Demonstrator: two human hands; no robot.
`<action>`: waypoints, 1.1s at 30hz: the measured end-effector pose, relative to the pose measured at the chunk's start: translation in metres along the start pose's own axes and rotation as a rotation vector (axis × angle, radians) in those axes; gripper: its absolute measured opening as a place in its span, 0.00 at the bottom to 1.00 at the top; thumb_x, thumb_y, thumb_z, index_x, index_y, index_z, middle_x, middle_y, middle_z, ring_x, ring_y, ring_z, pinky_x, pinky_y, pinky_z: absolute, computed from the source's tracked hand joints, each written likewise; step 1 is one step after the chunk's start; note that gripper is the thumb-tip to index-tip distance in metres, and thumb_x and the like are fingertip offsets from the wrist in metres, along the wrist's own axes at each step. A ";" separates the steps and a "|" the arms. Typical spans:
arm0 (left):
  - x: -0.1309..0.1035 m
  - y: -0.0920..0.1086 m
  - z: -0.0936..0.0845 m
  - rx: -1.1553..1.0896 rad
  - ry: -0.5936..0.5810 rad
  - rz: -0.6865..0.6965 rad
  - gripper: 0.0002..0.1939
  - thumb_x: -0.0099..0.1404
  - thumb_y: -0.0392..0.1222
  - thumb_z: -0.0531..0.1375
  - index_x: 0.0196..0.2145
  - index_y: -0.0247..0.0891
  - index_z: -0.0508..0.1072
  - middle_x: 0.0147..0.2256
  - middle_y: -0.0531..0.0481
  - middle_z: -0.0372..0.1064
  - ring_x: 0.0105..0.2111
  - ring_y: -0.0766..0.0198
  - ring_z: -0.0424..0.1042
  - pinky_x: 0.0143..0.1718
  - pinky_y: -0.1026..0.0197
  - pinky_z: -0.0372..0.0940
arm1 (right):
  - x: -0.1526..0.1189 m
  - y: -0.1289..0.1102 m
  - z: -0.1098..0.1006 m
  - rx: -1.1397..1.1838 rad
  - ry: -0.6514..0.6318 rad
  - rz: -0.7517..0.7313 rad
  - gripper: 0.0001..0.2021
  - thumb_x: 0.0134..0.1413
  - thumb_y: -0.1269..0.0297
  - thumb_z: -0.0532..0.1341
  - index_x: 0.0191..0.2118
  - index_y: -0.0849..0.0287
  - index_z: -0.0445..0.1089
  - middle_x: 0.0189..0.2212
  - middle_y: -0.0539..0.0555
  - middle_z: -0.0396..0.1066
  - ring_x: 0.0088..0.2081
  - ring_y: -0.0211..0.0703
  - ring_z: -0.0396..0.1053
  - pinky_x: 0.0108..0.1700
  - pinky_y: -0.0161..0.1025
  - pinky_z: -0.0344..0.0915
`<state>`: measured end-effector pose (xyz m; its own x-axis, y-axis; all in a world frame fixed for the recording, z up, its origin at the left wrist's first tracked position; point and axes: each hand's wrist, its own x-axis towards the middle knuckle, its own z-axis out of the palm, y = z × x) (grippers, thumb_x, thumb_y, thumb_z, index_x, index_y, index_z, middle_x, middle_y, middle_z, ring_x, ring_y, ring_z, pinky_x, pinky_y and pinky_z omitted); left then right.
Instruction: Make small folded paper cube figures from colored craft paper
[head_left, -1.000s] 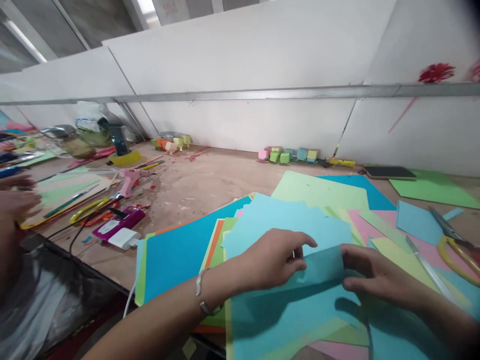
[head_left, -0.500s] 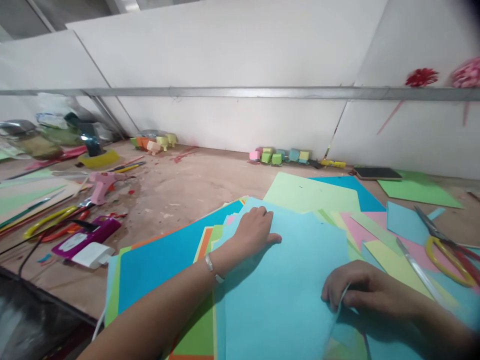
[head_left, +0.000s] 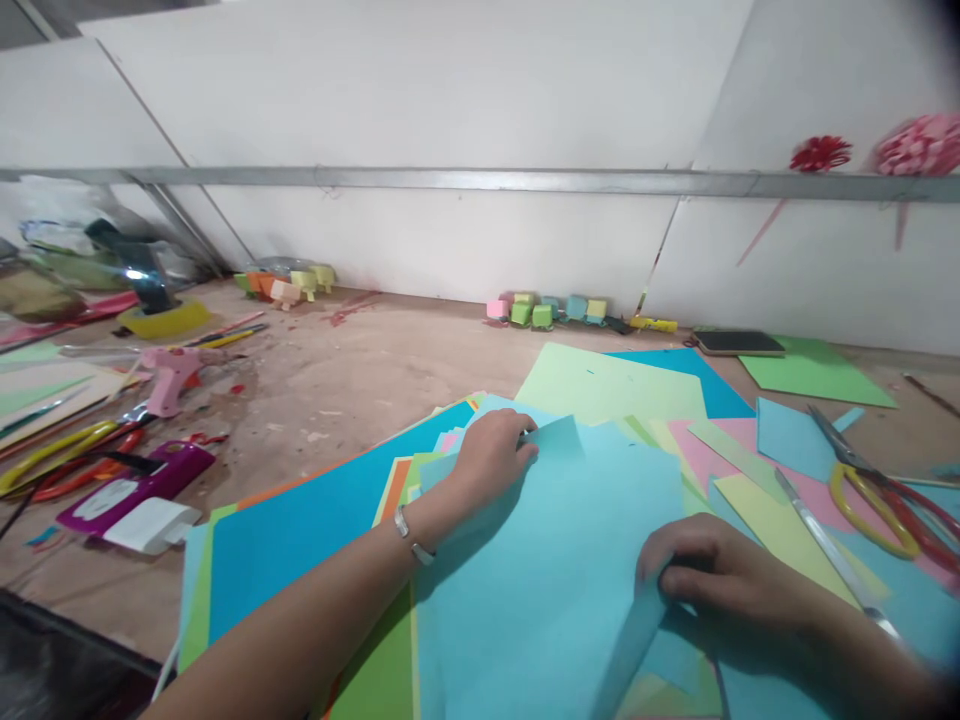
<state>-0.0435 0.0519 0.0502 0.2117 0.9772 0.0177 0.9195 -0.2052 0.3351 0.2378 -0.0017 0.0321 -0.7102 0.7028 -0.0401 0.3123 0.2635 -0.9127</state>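
Observation:
A large light blue paper sheet (head_left: 540, 570) lies in front of me on a pile of coloured sheets. My left hand (head_left: 495, 450) is closed on its far edge, where a corner of paper is lifted and bent over by the fingers. My right hand (head_left: 697, 570) pinches the sheet's right edge between thumb and fingers, and the paper curls up there. Under the sheet, to the left, lie darker blue paper (head_left: 300, 530) and green paper (head_left: 382, 660). A pale green sheet (head_left: 607, 385) lies just beyond.
Right of my right hand lie scissors (head_left: 874, 500) and a craft knife (head_left: 832, 550) on paper pieces. A pink glue gun (head_left: 169, 375), a purple device (head_left: 169, 470) and a white adapter (head_left: 154, 525) sit at left. Small paper blocks (head_left: 544, 312) and a phone (head_left: 739, 343) stand near the wall.
My left hand has curled its fingers and lifted the sheet's far edge, which lay flat under it before. My right hand keeps its pinch; the right edge is raised more. The view shifted slightly right.

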 end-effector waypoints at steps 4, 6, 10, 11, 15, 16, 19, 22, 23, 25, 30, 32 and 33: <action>-0.010 0.012 -0.007 -0.136 0.009 0.084 0.08 0.65 0.40 0.60 0.39 0.39 0.79 0.39 0.48 0.79 0.40 0.58 0.74 0.41 0.61 0.63 | 0.001 -0.014 0.007 -0.131 0.328 -0.108 0.12 0.61 0.56 0.60 0.30 0.57 0.72 0.31 0.55 0.72 0.34 0.43 0.70 0.38 0.38 0.68; -0.018 0.020 -0.009 -0.277 -0.012 0.124 0.08 0.64 0.39 0.60 0.37 0.39 0.80 0.36 0.50 0.79 0.37 0.59 0.75 0.39 0.62 0.63 | 0.003 -0.020 0.009 -0.209 0.537 -0.159 0.07 0.57 0.60 0.63 0.30 0.56 0.73 0.38 0.56 0.74 0.42 0.46 0.71 0.45 0.40 0.68; -0.032 0.032 -0.007 -0.536 -0.115 0.140 0.10 0.62 0.41 0.58 0.32 0.37 0.79 0.29 0.51 0.77 0.30 0.62 0.72 0.33 0.63 0.60 | 0.006 -0.025 0.014 -0.201 0.656 -0.082 0.07 0.54 0.60 0.64 0.29 0.56 0.74 0.40 0.56 0.75 0.42 0.47 0.73 0.44 0.40 0.69; -0.034 0.034 -0.006 -0.590 -0.149 0.130 0.11 0.62 0.43 0.57 0.30 0.36 0.79 0.27 0.52 0.75 0.29 0.63 0.70 0.32 0.64 0.59 | 0.006 -0.025 0.015 -0.172 0.650 -0.034 0.08 0.54 0.59 0.63 0.28 0.56 0.73 0.36 0.56 0.75 0.39 0.46 0.73 0.41 0.39 0.69; -0.035 0.037 -0.005 -0.725 -0.241 0.078 0.15 0.61 0.49 0.54 0.23 0.36 0.70 0.21 0.55 0.61 0.24 0.67 0.58 0.27 0.65 0.53 | 0.009 -0.026 0.019 -0.148 0.666 0.106 0.11 0.53 0.56 0.60 0.28 0.58 0.72 0.26 0.53 0.72 0.29 0.42 0.69 0.32 0.37 0.66; -0.034 0.037 -0.006 -0.735 -0.259 0.065 0.18 0.61 0.51 0.54 0.20 0.37 0.65 0.19 0.56 0.55 0.23 0.68 0.54 0.25 0.64 0.51 | 0.009 -0.027 0.019 -0.156 0.666 0.119 0.12 0.53 0.56 0.60 0.27 0.58 0.71 0.26 0.53 0.72 0.29 0.42 0.68 0.32 0.37 0.66; -0.031 0.034 -0.010 -0.744 -0.333 0.048 0.24 0.61 0.58 0.52 0.18 0.40 0.50 0.19 0.58 0.41 0.22 0.70 0.44 0.23 0.63 0.43 | 0.009 -0.028 0.020 -0.174 0.653 0.141 0.13 0.52 0.55 0.59 0.26 0.59 0.70 0.25 0.53 0.71 0.28 0.42 0.67 0.32 0.38 0.64; -0.030 0.029 -0.013 -0.722 -0.420 0.064 0.23 0.57 0.57 0.58 0.18 0.39 0.54 0.21 0.58 0.42 0.23 0.70 0.45 0.23 0.63 0.42 | 0.009 -0.028 0.019 -0.178 0.662 0.161 0.13 0.51 0.54 0.59 0.26 0.59 0.69 0.25 0.53 0.70 0.28 0.42 0.66 0.32 0.38 0.63; -0.030 0.028 -0.013 -0.708 -0.442 0.060 0.21 0.55 0.55 0.59 0.18 0.38 0.57 0.21 0.58 0.44 0.23 0.69 0.47 0.23 0.63 0.43 | 0.009 -0.027 0.019 -0.174 0.670 0.167 0.14 0.51 0.53 0.59 0.26 0.59 0.69 0.26 0.53 0.70 0.28 0.42 0.65 0.32 0.38 0.63; -0.030 0.024 -0.014 -0.675 -0.474 0.033 0.17 0.53 0.51 0.61 0.19 0.37 0.62 0.21 0.57 0.47 0.23 0.69 0.49 0.23 0.63 0.43 | 0.009 -0.026 0.019 -0.173 0.679 0.182 0.14 0.51 0.53 0.59 0.25 0.59 0.68 0.26 0.53 0.70 0.28 0.42 0.65 0.32 0.38 0.63; -0.029 0.019 -0.013 -0.598 -0.473 0.021 0.13 0.53 0.49 0.60 0.22 0.35 0.69 0.21 0.57 0.51 0.24 0.68 0.53 0.23 0.64 0.46 | 0.009 -0.023 0.018 -0.197 0.699 0.226 0.15 0.50 0.52 0.58 0.25 0.59 0.68 0.22 0.50 0.65 0.25 0.40 0.61 0.29 0.38 0.59; -0.028 0.017 -0.014 -0.575 -0.475 0.026 0.13 0.52 0.49 0.62 0.24 0.35 0.71 0.22 0.57 0.54 0.25 0.67 0.55 0.24 0.64 0.48 | 0.009 -0.022 0.017 -0.197 0.717 0.240 0.15 0.50 0.51 0.58 0.25 0.58 0.67 0.21 0.50 0.64 0.25 0.40 0.61 0.28 0.38 0.59; -0.027 0.016 -0.014 -0.563 -0.479 0.023 0.12 0.51 0.48 0.62 0.24 0.35 0.72 0.22 0.57 0.56 0.25 0.67 0.56 0.25 0.65 0.49 | 0.009 -0.022 0.017 -0.194 0.726 0.244 0.15 0.50 0.51 0.58 0.25 0.58 0.67 0.21 0.50 0.64 0.25 0.41 0.61 0.28 0.38 0.59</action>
<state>-0.0388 0.0228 0.0680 0.4683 0.8158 -0.3393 0.6312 -0.0402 0.7746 0.2141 -0.0124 0.0447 -0.0391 0.9935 0.1068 0.5584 0.1104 -0.8222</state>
